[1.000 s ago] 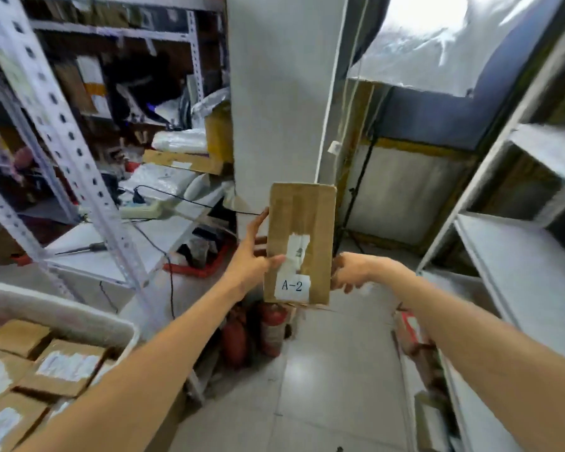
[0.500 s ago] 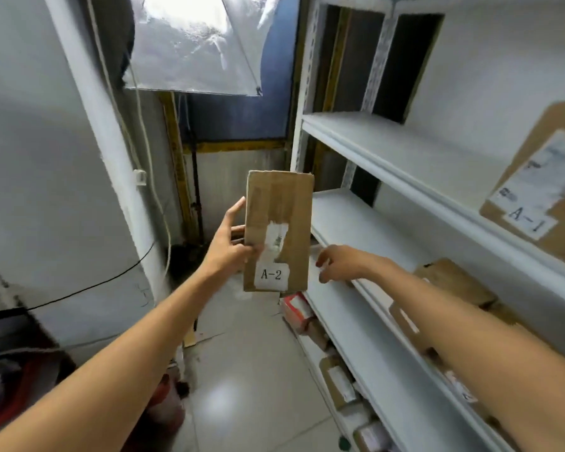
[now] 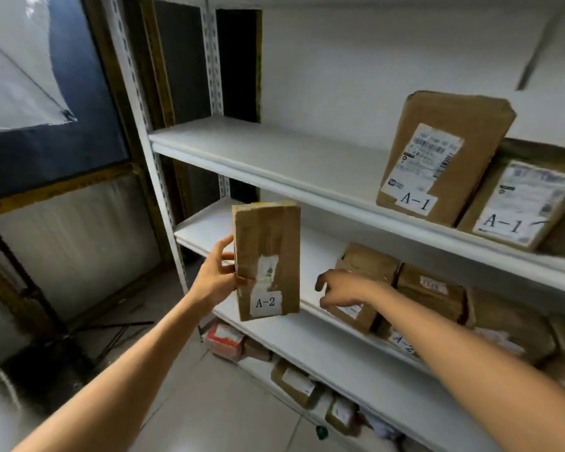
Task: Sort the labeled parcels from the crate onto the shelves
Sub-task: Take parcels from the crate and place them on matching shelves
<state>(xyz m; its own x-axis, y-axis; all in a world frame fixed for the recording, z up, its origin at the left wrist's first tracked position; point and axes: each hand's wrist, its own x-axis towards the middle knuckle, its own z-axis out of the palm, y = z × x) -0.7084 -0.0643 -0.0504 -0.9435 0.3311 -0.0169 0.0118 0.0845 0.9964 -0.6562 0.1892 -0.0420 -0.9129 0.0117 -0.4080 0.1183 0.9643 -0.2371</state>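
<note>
While a brown paper parcel (image 3: 266, 261) bearing a white label (image 3: 265, 302) marked "A-2" is held upright in front of the middle shelf (image 3: 310, 256), its left edge is gripped by the left hand (image 3: 214, 278), arm stretched forward. Above the middle shelf, "A-1" is read on a taller parcel (image 3: 437, 158) and a lower parcel (image 3: 519, 203). The right hand (image 3: 343, 288) is held over the middle shelf's front edge, fingers loosely curled and grasping nothing, just beside a lying parcel (image 3: 362, 265); contact cannot be told.
</note>
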